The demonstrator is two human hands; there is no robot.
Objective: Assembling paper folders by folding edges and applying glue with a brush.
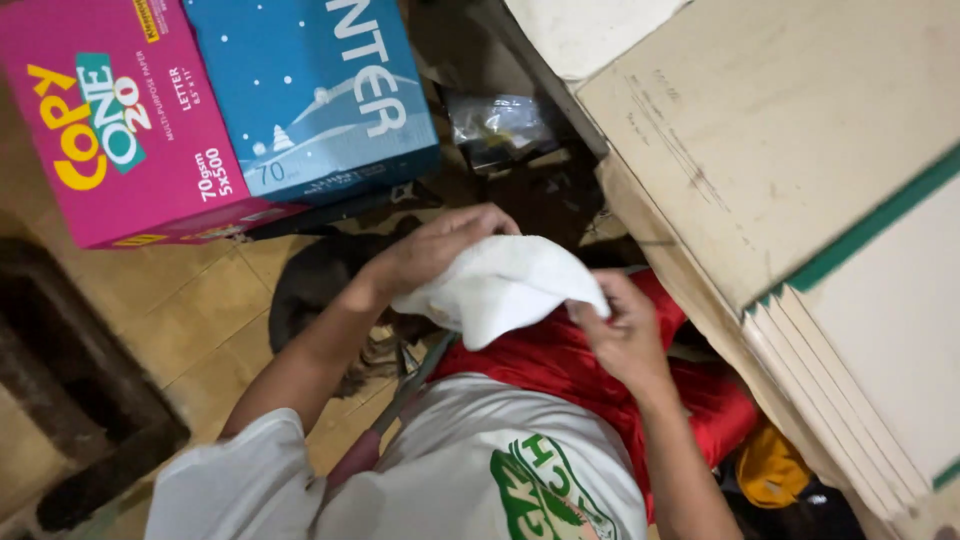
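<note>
Both hands mid-fold: left hand (440,245) and right hand (625,335) pinch white cloth (500,290); next needs edges aligned.

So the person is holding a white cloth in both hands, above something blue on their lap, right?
Not quite: the fabric under the white cloth is red, not blue. The head view shows it. Both the left hand and the right hand do hold the cloth.

The white cloth (505,285) in the middle of the frame looks soft and matt. Below it, the red fabric (560,360) is shiny like satin. Upper left, the pink box (115,120) and blue box (320,90) are smooth printed cardboard. At right, flat boards (760,130) look matt, scuffed.
</note>
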